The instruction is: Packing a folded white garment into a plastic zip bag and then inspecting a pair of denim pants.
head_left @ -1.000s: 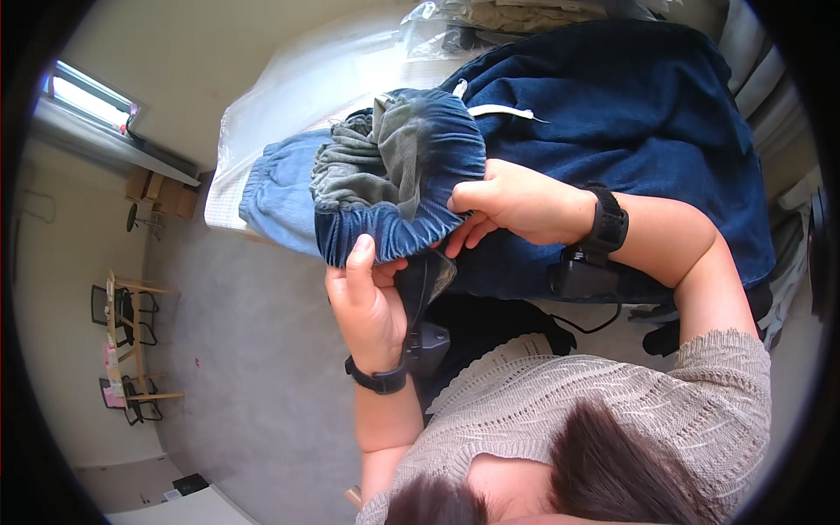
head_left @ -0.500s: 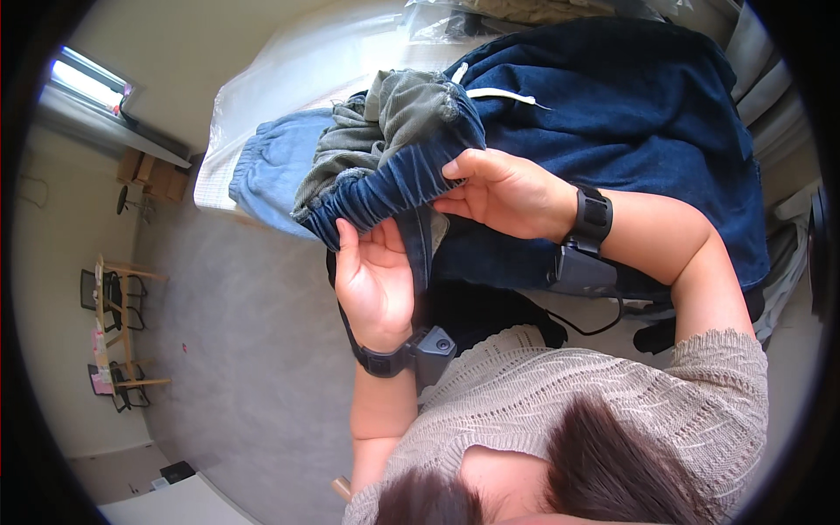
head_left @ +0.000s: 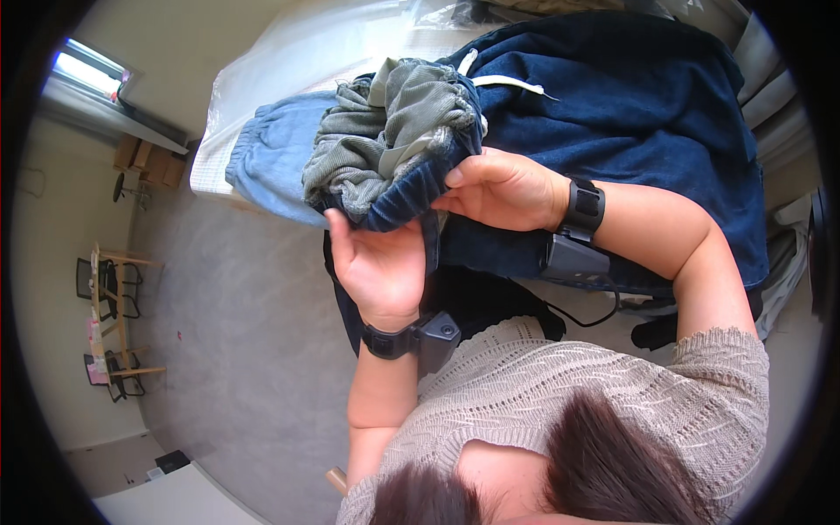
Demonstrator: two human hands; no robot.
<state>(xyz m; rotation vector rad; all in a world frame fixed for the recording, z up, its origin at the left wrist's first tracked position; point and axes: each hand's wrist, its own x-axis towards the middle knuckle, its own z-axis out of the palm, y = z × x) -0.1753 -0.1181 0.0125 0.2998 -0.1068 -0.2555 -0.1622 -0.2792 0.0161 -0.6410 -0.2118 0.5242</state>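
Dark blue denim trousers [head_left: 604,114] lie spread over the table, a white drawstring [head_left: 512,83] hanging out near the top. Their gathered elastic waistband [head_left: 409,194] is lifted at the near edge, its mouth showing the grey-green inner side [head_left: 372,149]. With thumb at the rim and fingers underneath, my left hand [head_left: 382,273] holds the band's left corner. My right hand [head_left: 506,188] pinches the same band farther right, thumb on top; its other fingertips are partly hidden. Both hands wear black wrist straps.
Light blue denim [head_left: 276,153] with a gathered edge lies left of the trousers. Clear plastic sheeting [head_left: 262,79] covers the table's far left. A black cable [head_left: 582,324] loops below my right wrist. Chairs and a wooden table frame [head_left: 114,319] stand across the room.
My left hand has moved up and slightly right, closer to my right hand. The waistband has tilted, so more of the grey-green inside shows.
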